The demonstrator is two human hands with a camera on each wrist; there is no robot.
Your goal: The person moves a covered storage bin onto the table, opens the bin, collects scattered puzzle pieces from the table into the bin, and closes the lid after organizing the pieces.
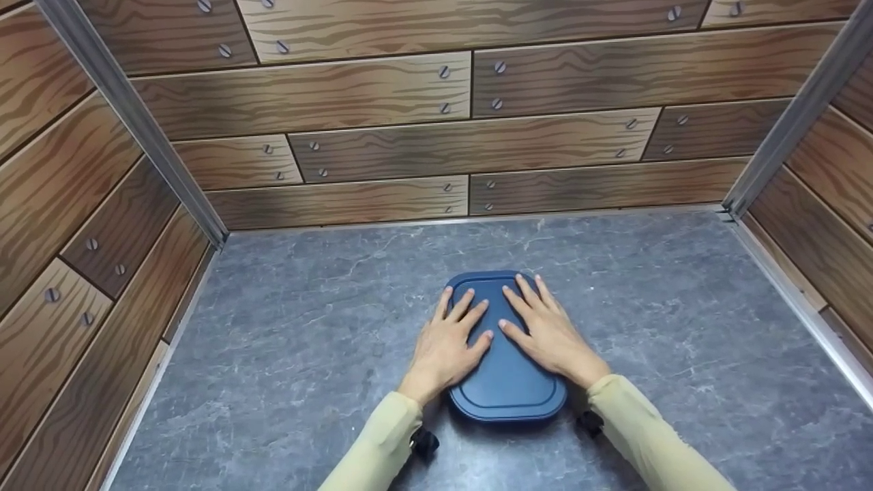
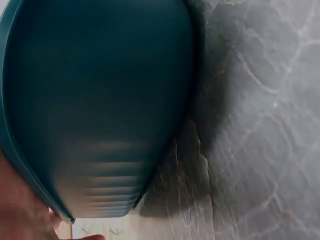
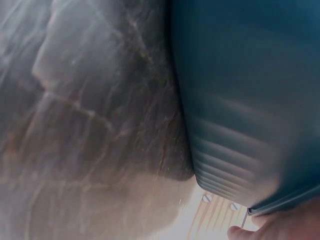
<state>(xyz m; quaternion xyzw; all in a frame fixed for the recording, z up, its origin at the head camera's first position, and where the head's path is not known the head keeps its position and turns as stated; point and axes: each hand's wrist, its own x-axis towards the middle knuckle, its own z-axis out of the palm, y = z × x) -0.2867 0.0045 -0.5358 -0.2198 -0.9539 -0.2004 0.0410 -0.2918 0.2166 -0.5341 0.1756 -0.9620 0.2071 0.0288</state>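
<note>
A blue lidded container [image 1: 508, 382], oblong with rounded corners, stands lengthwise on the grey tabletop. Its lid, with a groove running inside the rim, is on top. My left hand [image 1: 447, 344] rests on the left part of the lid, fingers spread and pointing away. On the right part lies my right hand [image 1: 552, 337], its fingers likewise spread. The two thumbs come close together over the lid's middle. In the left wrist view the container's ribbed side wall [image 2: 100, 125] shows below the lid rim; the right wrist view shows the opposite wall [image 3: 235, 125].
The marbled grey tabletop [image 1: 307, 341] is bounded by wood-patterned panels [image 1: 382, 157] at the back and both sides. Metal corner posts [image 1: 136, 123] and edge strips frame it. Dark wrist devices [image 1: 424, 443] sit under the sleeves.
</note>
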